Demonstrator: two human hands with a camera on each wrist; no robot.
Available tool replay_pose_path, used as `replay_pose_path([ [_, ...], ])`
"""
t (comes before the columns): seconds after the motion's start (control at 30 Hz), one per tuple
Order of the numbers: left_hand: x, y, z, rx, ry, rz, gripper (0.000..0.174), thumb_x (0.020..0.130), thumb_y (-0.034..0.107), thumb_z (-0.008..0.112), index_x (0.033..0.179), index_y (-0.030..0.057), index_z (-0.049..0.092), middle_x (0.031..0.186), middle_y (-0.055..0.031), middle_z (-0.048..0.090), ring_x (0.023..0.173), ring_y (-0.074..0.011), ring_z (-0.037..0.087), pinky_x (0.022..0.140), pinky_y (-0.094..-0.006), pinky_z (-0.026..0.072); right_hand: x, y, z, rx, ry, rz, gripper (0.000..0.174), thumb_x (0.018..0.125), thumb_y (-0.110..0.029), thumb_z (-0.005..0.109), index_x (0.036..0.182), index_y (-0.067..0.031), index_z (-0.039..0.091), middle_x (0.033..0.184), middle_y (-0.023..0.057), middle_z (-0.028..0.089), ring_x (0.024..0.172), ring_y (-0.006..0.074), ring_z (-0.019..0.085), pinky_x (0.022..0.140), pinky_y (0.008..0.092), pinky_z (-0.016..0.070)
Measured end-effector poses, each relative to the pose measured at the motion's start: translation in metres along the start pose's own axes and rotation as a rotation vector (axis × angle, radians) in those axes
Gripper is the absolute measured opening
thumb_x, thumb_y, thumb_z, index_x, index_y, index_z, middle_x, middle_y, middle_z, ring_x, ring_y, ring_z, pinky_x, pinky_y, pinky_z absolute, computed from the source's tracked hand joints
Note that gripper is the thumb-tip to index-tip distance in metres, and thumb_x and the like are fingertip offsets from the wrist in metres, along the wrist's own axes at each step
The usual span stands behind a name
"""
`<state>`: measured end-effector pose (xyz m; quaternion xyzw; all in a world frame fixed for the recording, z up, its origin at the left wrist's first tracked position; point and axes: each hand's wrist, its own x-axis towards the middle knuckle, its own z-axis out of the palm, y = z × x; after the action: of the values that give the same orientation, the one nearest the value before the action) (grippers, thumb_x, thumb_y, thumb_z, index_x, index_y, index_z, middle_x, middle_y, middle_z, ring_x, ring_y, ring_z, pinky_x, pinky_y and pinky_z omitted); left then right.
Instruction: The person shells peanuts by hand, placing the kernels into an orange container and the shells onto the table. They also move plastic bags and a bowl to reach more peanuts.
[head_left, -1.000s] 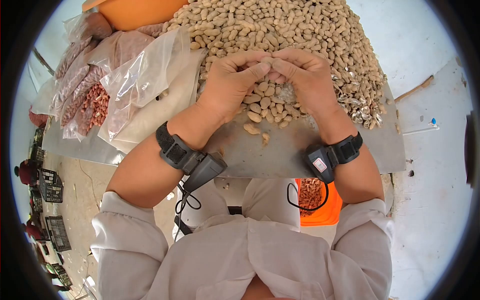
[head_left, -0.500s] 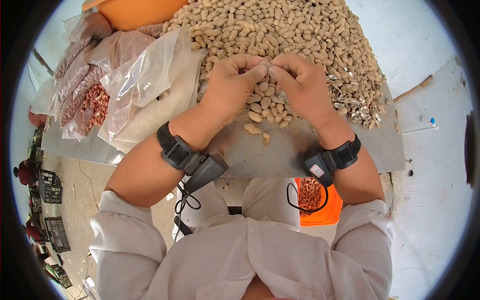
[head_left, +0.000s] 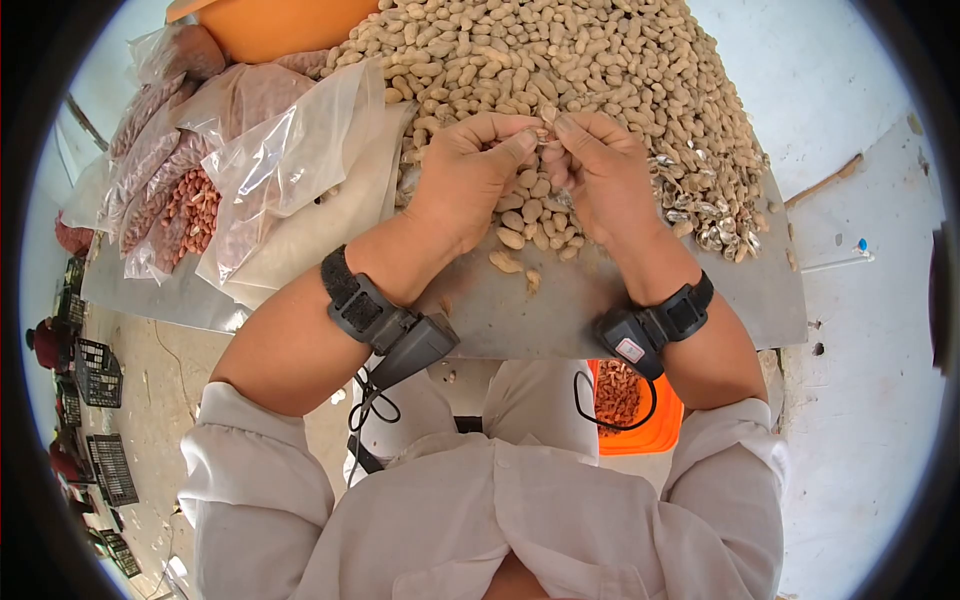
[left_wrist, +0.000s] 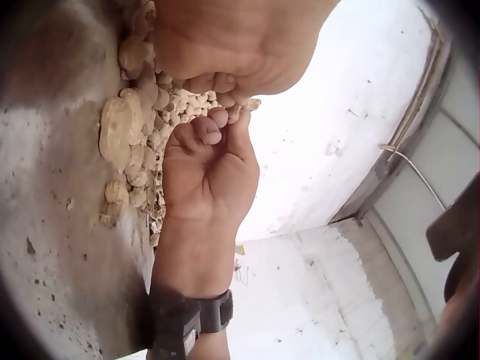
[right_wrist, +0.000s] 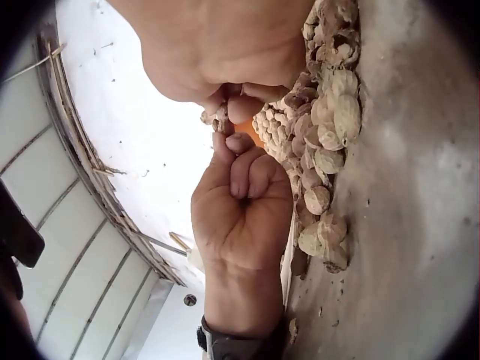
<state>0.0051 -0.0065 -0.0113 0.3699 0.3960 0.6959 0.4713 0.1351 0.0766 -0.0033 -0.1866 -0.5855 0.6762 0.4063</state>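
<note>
Between my hands, at the near edge of a big peanut heap [head_left: 600, 60], is a peanut [right_wrist: 217, 118] with a broken-looking, ragged shell. My left hand [head_left: 452, 185] pinches it from the left with thumb and forefinger. From the other side my right hand [head_left: 615, 185] grips it, its thumb and fingers bent around it. The fingertips of both hands nearly meet, and they cover part of the peanut. Below the hands, a small cluster of unshelled peanuts [head_left: 540, 215] lies on the grey tabletop [head_left: 530, 320].
Clear plastic bags [head_left: 290, 160] and loose red kernels [head_left: 192, 210] lie on the left, below an orange basin [head_left: 280, 30]. Opened shells [head_left: 715, 220] sit at the heap's right edge. Under the table is an orange tub [head_left: 665, 430] of reddish pieces. Cables hang from both wrist cameras.
The right hand has shifted slightly down and turned. The peanut, largely hidden by fingertips before, now shows between the hands with a ragged shell.
</note>
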Motion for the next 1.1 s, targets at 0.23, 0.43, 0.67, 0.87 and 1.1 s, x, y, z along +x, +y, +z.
replay_pose_path([
  [0.23,0.005,-0.001,-0.002,-0.199,-0.024,-0.046,0.017,0.089,0.009,0.053,0.103,0.0010,0.059,0.076,-0.0017,0.057,0.053,-0.0045,0.040,0.046,-0.0180,0.0314,0.001,0.001,0.003,-0.011,-0.019,-0.003,0.014,0.087,-0.013,0.057,0.090,0.0010,0.061,0.072,0.0051,0.062,0.063,0.0110,0.059,0.055,0.0219,0.0439],
  [0.43,0.005,0.003,-0.004,-0.430,-0.087,-0.194,0.016,0.091,0.014,0.044,0.085,0.0020,0.053,0.072,-0.0046,0.053,0.049,-0.0071,0.036,0.042,-0.0193,0.0278,-0.004,-0.008,0.007,-0.556,-0.036,-0.353,0.009,0.083,-0.004,0.059,0.090,0.0007,0.062,0.075,0.0061,0.064,0.068,0.0126,0.061,0.059,0.0236,0.0484],
  [0.67,0.008,-0.001,-0.008,-0.542,-0.116,-0.331,0.018,0.090,0.015,0.044,0.077,0.0031,0.048,0.070,-0.0050,0.050,0.049,-0.0079,0.034,0.041,-0.0195,0.0268,-0.001,-0.008,0.006,-0.762,-0.084,-0.618,0.010,0.076,-0.003,0.063,0.086,-0.0020,0.065,0.079,0.0086,0.064,0.069,0.0167,0.061,0.063,0.0251,0.0484],
  [0.87,0.006,0.004,-0.005,-0.448,-0.068,-0.274,0.017,0.090,0.011,0.042,0.094,-0.0002,0.054,0.069,-0.0020,0.048,0.049,-0.0076,0.032,0.043,-0.0200,0.0266,0.000,-0.020,0.000,-0.867,0.082,-0.667,0.010,0.077,-0.008,0.064,0.086,-0.0040,0.067,0.078,0.0086,0.064,0.068,0.0165,0.061,0.063,0.0260,0.0479],
  [1.1,0.009,0.005,-0.013,-0.417,0.024,-0.174,0.020,0.092,0.011,0.042,0.105,-0.0011,0.052,0.070,-0.0007,0.049,0.051,-0.0073,0.033,0.044,-0.0201,0.0268,0.014,-0.067,-0.073,-1.589,0.745,-0.857,0.017,0.075,-0.014,0.062,0.090,-0.0084,0.066,0.097,0.0108,0.063,0.089,0.0226,0.059,0.076,0.0340,0.0462],
])
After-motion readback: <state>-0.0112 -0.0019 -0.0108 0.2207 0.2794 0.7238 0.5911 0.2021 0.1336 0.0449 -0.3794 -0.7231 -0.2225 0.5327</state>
